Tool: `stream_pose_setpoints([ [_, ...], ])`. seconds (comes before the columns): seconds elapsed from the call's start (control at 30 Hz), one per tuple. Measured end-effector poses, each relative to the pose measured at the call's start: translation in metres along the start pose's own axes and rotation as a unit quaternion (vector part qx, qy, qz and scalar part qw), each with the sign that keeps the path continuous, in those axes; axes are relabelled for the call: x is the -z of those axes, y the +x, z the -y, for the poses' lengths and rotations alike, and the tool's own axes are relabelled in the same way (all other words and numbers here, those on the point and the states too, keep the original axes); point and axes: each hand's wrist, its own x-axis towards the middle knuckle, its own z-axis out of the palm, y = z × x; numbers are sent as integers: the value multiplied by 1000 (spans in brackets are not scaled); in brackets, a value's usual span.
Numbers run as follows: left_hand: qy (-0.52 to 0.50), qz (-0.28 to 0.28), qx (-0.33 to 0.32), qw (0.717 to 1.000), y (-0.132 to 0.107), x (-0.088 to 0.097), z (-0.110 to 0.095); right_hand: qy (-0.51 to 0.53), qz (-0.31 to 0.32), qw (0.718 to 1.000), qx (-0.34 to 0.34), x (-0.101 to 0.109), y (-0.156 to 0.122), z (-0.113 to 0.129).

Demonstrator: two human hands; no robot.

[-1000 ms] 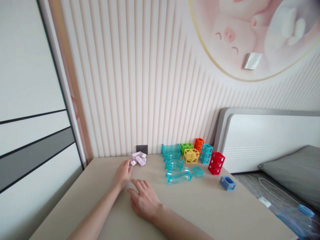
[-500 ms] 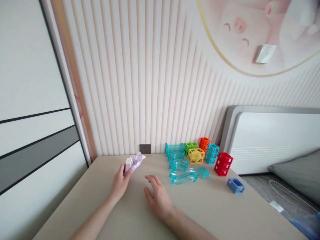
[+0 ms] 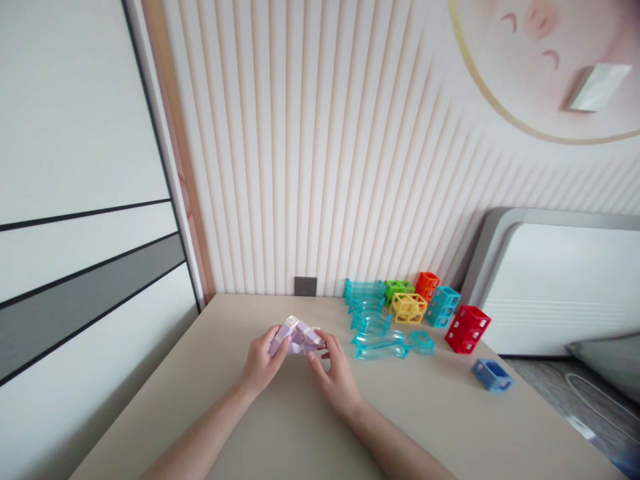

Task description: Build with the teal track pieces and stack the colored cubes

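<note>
Now the purple toy (image 3: 303, 335) is held two-handed.
The right hand (image 3: 339, 378) has joined the left hand (image 3: 261, 363), each gripping one end.

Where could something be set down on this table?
Bare table: between its left edge and the left forearm; between the forearms; between the right forearm and blue block. Crowded: back right, teal tubes and coloured blocks close together; centre, left hand and right hand on purple toy.

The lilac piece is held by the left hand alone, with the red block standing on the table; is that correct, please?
Not quite: the head view shows the right hand holding the lilac piece together with the left hand. The red block does stand on the table.
</note>
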Motion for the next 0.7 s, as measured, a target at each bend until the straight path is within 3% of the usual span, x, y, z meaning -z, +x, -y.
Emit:
stream_pose_setpoints([
  [0.2, -39, 19, 8, 999, 0, 2, 1, -91, -36, 995, 29, 3, 2, -8],
  [0.4, -55, 37, 12, 998, -5, -4, 1, -87, 6, 996, 17, 6, 2, -6],
  [0.53, -53, 56, -19, 997, -5, -4, 0, -90, 24, 996, 12, 6, 3, -2],
  [0.7, -16, 15, -80, 997, -1, -2, -5, -111, -2, 994, 24, 4, 2, -5],
])
